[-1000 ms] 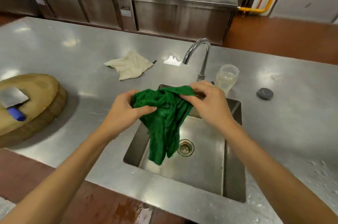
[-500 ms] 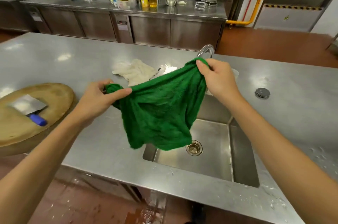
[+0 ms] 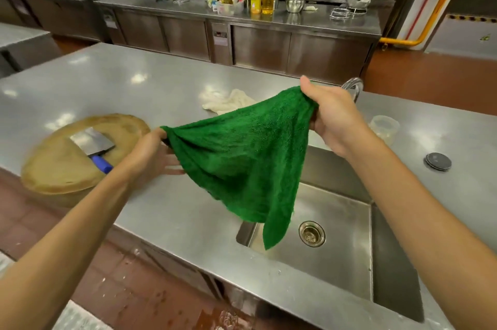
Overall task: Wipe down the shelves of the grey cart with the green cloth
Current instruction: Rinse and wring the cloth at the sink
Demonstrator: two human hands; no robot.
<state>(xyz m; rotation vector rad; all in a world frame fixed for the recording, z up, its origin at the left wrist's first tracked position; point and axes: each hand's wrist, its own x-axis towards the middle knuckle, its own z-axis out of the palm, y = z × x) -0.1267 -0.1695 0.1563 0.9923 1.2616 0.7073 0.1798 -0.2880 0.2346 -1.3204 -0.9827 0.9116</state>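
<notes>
Steel counter [image 3: 134, 87] with sink [image 3: 336, 249], red-brown tiled floor [image 3: 430, 74], steel cabinets [image 3: 255, 44] behind.

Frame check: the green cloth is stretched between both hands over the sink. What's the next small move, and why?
Probably bring the left hand toward the right hand to fold the green cloth in half. It hangs open from two gripped corners, with one tail dangling over the sink. A folded pad would likely be easier to carry and wipe with.
</notes>
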